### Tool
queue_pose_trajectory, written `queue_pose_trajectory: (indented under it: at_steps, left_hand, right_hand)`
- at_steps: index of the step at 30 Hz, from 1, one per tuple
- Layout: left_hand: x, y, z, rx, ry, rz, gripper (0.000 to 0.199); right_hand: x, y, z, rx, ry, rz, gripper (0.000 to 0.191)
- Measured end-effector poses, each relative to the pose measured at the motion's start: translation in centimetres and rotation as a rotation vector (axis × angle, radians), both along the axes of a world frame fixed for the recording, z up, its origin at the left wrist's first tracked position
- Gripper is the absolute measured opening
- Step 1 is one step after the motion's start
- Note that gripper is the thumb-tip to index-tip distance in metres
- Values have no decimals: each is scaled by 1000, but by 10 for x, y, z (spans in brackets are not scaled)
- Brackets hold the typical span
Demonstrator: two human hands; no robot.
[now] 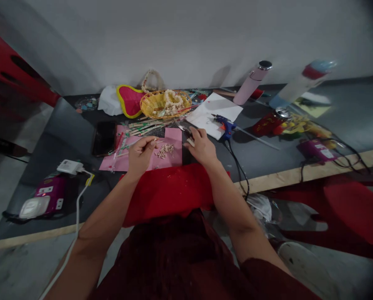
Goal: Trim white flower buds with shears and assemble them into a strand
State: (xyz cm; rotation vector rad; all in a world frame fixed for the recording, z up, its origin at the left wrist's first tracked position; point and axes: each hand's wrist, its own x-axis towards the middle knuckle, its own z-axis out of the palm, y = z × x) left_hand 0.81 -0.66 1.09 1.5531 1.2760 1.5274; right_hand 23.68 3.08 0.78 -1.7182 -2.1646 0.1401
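Observation:
My left hand [141,153] is closed in a pinch, with a small pale piece [155,140] at its fingertips. Just right of it, a pile of short pale pieces [165,151] lies on a sheet of pink paper [177,137]. My right hand [203,146] is wrapped round what look like pliers [182,126]. Their metal jaws point up and left, and a light-coloured handle shows under the fingers. Several thin green-and-white sticks [147,126] lie beyond my left hand. A red cloth [174,189] covers the table edge below both hands.
Behind the sticks stands a yellow wicker basket [149,106] holding pale beaded strands. A blue glue gun [227,127] rests by white paper [219,109], its cord running over the edge. A pink flask [250,85] and red can [271,121] stand right; a phone [104,138] lies left.

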Motion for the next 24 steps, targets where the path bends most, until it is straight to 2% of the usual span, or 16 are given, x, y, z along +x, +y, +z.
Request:
queue_pose_trajectory:
  at_steps: [4,10,13,15,18,20,22,24]
  left_hand:
    - [2,-1,1,1,11,-10,24]
    - [3,-4,4,14,140,-8,24]
    - [4,-5,5,13,207,-5,22]
    - [4,-5,5,21,222,-8,21]
    - [4,-3,1,18,244,1,22]
    - [3,-2,-1,6,268,6,23]
    - [3,-2,-3,-4,292,3,24]
    - [3,-2,-4,-14,316,4,25]
  right_hand:
    - [12,6,-5,-50,-23,-83,60]
    - [14,4,-6,-30,-47,-86,44]
    - [10,3,-4,31,-56,-75,38]
    - [5,3,-4,83,-4,36,33]
    - [-7,3,-9,109,81,322,30]
    - [-18,0,-12,97,81,445,31]
    - [-29,-5,-14,68,44,490,31]
    - [-38,-10,-14,38,-7,477,31]
